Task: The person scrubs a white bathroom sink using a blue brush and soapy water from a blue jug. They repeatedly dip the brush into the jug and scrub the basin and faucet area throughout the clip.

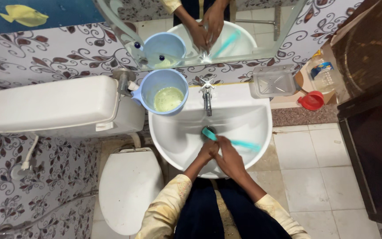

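A white round basin (248,119) sits below a chrome tap (207,96). Over its front part my two hands meet. My right hand (228,158) grips a teal brush (235,142) by its handle, the brush head lying near the drain (209,131). My left hand (207,152) is pressed against the right one, fingers closed at the brush handle. A mirror (244,31) above shows the hands and the brush again.
A light blue mug (163,92) with pale green liquid hangs left of the tap. A white cistern (54,104) and closed toilet lid (129,188) stand left. A clear soap dish (273,82) and red cap (311,100) lie right; a dark door (372,110) stands beyond.
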